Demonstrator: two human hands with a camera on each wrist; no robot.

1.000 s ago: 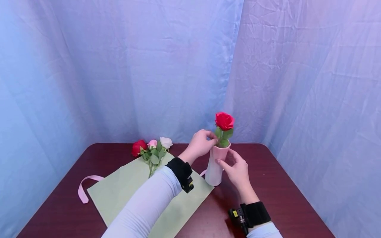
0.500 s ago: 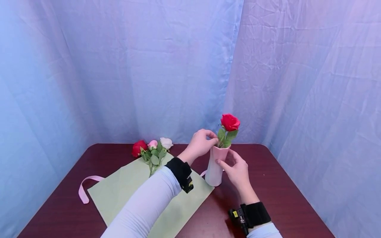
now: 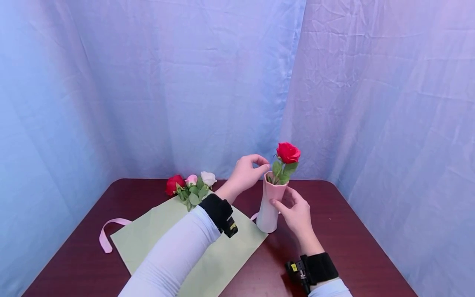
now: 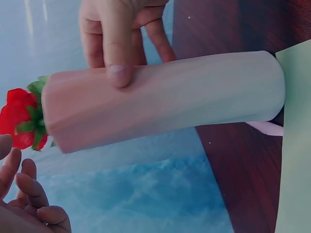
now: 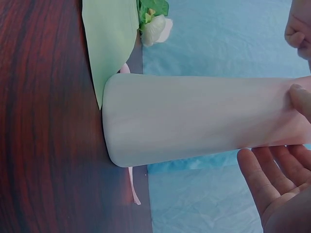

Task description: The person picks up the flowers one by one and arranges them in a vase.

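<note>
A red rose [image 3: 288, 153] with green leaves stands in a tall vase [image 3: 268, 212], pink at the top and white below. The vase is upright on the table. My right hand [image 3: 298, 212] holds its upper part from the right, thumb on the near side and fingers round the far side. Just left of the rim is my left hand [image 3: 246, 173], its fingers loosely bent and nothing between them. In the left wrist view, these fingers [image 4: 34, 191] are apart from the rose and the vase. The rose's stem is hidden inside the vase.
To the left, a red rose [image 3: 174, 184], a pink bud [image 3: 191, 179] and a white rose [image 3: 208, 178] lie at the far corner of a pale green sheet [image 3: 148, 231]. Pink ribbon [image 3: 105, 241] sticks out beyond the sheet. Curtains [image 3: 185, 82] hang behind the dark table [image 3: 356, 255].
The rose has tilted to the right in the vase. My left hand has let go of the stem and drawn back slightly up and left. The right hand stays on the vase.
</note>
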